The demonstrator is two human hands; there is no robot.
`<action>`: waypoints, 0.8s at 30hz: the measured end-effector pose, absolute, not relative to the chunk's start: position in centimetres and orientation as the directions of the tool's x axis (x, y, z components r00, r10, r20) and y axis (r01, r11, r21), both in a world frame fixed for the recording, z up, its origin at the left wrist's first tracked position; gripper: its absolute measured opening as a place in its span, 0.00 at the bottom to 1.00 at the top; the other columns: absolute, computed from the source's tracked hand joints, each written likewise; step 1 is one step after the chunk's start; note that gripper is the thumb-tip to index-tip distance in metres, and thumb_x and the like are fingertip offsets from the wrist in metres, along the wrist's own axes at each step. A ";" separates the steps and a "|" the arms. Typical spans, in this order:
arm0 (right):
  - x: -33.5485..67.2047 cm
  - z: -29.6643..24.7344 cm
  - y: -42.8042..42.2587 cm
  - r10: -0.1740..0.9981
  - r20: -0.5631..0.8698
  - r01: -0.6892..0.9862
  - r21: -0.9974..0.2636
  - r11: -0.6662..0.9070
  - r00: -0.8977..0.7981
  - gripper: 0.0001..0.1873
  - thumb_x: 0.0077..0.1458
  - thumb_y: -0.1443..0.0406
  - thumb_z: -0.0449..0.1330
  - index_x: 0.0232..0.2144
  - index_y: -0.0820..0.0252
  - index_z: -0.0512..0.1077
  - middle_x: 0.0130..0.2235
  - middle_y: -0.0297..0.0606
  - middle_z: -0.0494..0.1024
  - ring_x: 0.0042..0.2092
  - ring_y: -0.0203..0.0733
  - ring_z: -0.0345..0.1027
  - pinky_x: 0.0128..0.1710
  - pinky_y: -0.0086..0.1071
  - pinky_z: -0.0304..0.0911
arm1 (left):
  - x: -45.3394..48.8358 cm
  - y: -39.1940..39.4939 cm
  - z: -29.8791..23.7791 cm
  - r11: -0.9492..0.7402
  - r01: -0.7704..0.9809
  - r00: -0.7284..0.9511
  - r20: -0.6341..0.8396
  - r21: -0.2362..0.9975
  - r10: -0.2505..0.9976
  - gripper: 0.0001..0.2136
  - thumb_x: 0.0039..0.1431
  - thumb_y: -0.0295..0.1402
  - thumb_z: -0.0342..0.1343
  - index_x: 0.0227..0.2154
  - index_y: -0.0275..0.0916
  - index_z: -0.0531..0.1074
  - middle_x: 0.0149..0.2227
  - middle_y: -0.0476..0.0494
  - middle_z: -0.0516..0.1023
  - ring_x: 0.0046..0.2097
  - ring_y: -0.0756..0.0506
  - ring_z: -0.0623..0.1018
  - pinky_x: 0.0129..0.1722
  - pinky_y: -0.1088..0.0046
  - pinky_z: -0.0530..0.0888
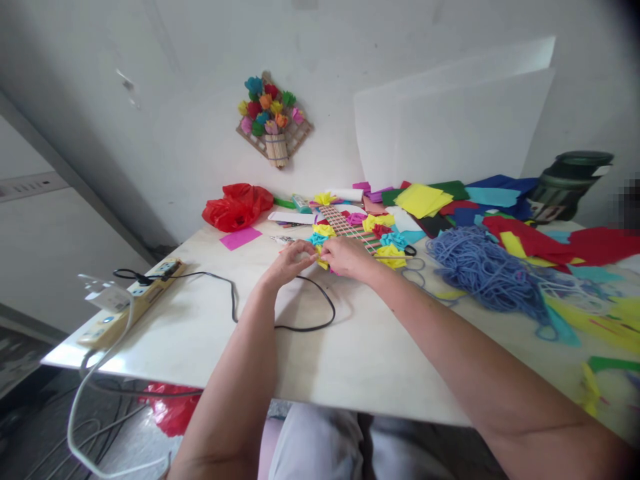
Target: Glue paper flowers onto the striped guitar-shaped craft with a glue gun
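Note:
My left hand (299,257) and my right hand (346,257) meet over the table, fingertips pinched together at a small piece of yellow crepe paper (322,264). The fingers hide most of it. A thin stick (393,257) shows to the right of my right wrist; whether that hand holds it I cannot tell. Just beyond my hands lies a lattice of thin sticks (345,223) with crepe-paper flowers around it: yellow (390,256), turquoise (394,240) and magenta (356,219) ones.
Blue yarn (483,270) lies tangled on the right, near folded coloured paper (424,200) and a dark jar (570,187). A red plastic bag (237,207) sits back left. A black cable (305,329) loops from the power strip (133,307). A flower decoration (274,120) hangs on the wall.

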State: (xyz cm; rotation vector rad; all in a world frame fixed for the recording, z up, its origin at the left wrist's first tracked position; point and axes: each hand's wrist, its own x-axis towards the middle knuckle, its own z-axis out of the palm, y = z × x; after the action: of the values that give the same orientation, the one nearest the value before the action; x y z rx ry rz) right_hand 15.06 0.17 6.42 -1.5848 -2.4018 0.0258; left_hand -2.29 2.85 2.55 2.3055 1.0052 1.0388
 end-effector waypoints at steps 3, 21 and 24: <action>15.1 6.5 0.3 0.911 0.187 0.905 -0.152 0.397 -0.368 0.13 0.54 0.61 0.51 0.35 0.57 0.74 0.39 0.42 0.77 0.42 0.43 0.69 0.36 0.30 0.58 | -2.1 3.3 2.1 -0.687 0.421 0.462 0.511 0.593 0.724 0.11 0.53 0.42 0.54 0.28 0.39 0.70 0.39 0.42 0.73 0.45 0.44 0.71 0.48 0.64 0.64; 15.0 6.5 0.3 0.924 0.192 0.918 -0.162 0.362 -0.331 0.10 0.49 0.61 0.56 0.31 0.56 0.75 0.36 0.39 0.78 0.40 0.44 0.71 0.36 0.32 0.60 | -2.0 3.8 1.7 -0.706 0.480 0.463 0.534 0.521 0.708 0.08 0.55 0.38 0.54 0.28 0.38 0.70 0.45 0.39 0.68 0.52 0.43 0.66 0.54 0.60 0.58; 14.9 6.5 0.2 0.913 0.217 0.921 -0.107 0.375 -0.346 0.11 0.51 0.61 0.54 0.31 0.58 0.75 0.35 0.42 0.78 0.41 0.46 0.71 0.36 0.32 0.60 | -2.0 3.8 1.8 -0.705 0.486 0.467 0.529 0.516 0.709 0.08 0.55 0.38 0.54 0.27 0.38 0.70 0.45 0.40 0.69 0.51 0.43 0.66 0.54 0.60 0.58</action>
State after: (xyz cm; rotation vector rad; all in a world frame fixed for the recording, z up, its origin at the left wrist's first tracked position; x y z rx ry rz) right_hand 14.89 0.20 6.51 -1.6326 -2.3958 -0.0491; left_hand -1.96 3.83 1.77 2.4255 1.0181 1.0815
